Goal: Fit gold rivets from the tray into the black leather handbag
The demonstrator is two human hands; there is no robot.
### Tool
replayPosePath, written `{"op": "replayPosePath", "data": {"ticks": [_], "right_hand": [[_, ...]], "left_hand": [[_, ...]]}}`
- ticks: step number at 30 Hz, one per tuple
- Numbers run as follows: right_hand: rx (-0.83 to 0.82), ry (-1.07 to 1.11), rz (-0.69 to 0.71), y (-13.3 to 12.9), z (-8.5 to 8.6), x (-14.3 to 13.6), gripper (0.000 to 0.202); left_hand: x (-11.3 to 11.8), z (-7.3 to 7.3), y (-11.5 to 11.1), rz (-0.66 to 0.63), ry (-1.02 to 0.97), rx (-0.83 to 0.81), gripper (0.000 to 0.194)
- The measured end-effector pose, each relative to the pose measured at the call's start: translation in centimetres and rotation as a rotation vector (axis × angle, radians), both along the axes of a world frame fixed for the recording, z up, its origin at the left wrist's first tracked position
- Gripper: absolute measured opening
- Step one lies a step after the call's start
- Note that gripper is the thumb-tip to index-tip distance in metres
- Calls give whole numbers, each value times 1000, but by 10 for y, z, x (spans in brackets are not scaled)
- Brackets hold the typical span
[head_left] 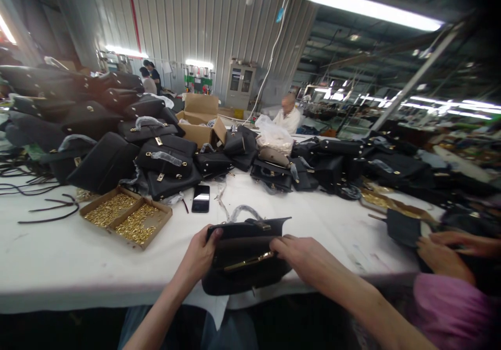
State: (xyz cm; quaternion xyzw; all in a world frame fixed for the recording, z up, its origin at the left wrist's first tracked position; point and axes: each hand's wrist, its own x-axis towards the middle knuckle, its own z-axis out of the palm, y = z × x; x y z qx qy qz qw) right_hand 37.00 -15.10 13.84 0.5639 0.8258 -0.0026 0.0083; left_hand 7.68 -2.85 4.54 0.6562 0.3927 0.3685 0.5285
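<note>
At six o'clock, left hand and right hand grip the black handbag; keep it steady and flat.

A factory floor for handbag assembly. Corrugated grey metal walls, long fluorescent ceiling tubes, heaps of black leather handbags across a white-covered worktable.

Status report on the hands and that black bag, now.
Left hand and right hand both grip the black handbag at the table edge. Phone and tray of gold fittings lie beyond. Co-worker's hands at right, apart.
</note>
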Motion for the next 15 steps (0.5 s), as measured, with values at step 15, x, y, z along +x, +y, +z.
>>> {"op": "replayPosePath", "data": {"ticks": [15], "right_hand": [[56, 75, 132, 3, -6, 12, 43]], "left_hand": [[-3, -1, -3, 31, 18, -4, 52]]}}
